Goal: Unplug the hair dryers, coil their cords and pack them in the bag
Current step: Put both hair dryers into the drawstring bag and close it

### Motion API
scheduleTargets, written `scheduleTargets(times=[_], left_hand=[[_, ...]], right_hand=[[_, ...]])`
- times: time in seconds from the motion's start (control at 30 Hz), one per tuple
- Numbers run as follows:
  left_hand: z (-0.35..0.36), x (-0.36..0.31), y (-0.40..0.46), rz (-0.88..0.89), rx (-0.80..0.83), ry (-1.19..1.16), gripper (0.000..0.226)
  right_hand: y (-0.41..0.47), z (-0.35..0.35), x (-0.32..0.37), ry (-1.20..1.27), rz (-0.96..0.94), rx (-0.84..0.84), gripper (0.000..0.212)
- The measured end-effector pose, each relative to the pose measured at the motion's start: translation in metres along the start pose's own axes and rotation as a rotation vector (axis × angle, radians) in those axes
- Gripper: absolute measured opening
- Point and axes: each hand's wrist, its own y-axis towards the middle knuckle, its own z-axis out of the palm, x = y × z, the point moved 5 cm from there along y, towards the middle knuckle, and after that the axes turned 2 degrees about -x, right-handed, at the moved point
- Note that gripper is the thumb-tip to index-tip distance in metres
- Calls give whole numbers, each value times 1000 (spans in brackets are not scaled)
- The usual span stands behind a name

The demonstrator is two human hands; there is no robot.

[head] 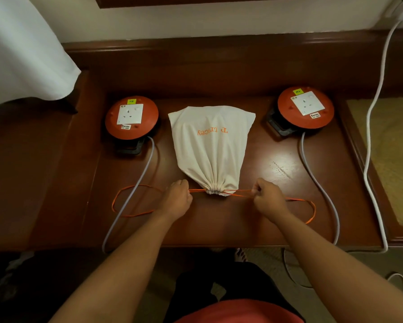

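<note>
One cream drawstring bag lies on the wooden surface, its one orange drawstring pulled out to both sides. Two red extension cord reels flank it, one left, one right. Two hands are in view, left and right.

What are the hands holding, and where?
Both hands, left and right, pinch the bag's orange drawstring, one each side of its gathered mouth.

both hands, left hand and right hand, grip the orange drawstring of the cinched bag.
</note>
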Motion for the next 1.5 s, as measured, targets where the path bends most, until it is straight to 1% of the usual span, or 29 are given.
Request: scheduleTargets(times=[0.1, 0.17, 0.27, 0.33, 0.4, 0.43, 0.47, 0.5, 0.57, 0.6, 0.67, 0.73, 0.83, 0.93, 1.03, 1.17, 1.33, 1.5], left_hand=[[-3, 1, -4, 33, -2, 7, 5], [-1, 0, -6, 47, -9, -2, 5], [9, 2, -11, 46, 17, -52, 3], [17, 6, -15, 42, 64, -82, 4], [21, 8, -18, 28, 111, -80, 6], [22, 8, -19, 7, 131, -57, 9], [22, 7, -19, -17, 144, -29, 15], [23, 5, -18, -35, 151, -5, 24], [25, -3, -15, -48, 147, 11, 39], [25, -8, -13, -51, 140, 8, 43], [28, -14, -9, -73, 149, 20, 39], [29, -19, -7, -95, 163, 33, 30], [26, -24, -5, -108, 137, -18, 17], [22, -26, -4, -117, 99, -125, 16], [20, -29, -4, -80, 70, -195, 13], [14, -31, -3, -40, 46, -257, 11], [8, -34, 5, -46, 78, -268, 12], [6, -39, 8, -30, 151, -231, 19]], right_hand=[[-4, -4, -7, -82, -23, 4, 28], [-7, -6, -11, -114, -19, -8, 29], [-8, -5, -18, -87, 34, 0, 24], [-9, 0, -20, -79, 58, 44, 24], [-9, 7, -18, -91, 33, 106, 11], [-10, 11, -16, -84, 12, 135, 11], [-11, 15, -13, -65, -5, 155, 22], [-13, 18, -9, -44, -15, 172, 26], [-17, 27, -3, -70, -49, 190, 17], [-18, 30, 0, -93, -59, 196, 14], [-20, 35, 3, -108, -71, 177, 14], [-21, 37, 9, -130, -88, 144, 18], [-21, 39, 18, -173, -104, 134, 19], [-20, 39, 24, -207, -123, 113, 15], [-20, 33, 28, -254, -164, 91, 13], [-20, 23, 38, -313, -226, 79, 16], [-17, 19, 51, -358, -278, 93, 20], [-14, 20, 56, -334, -262, 111, 16]])
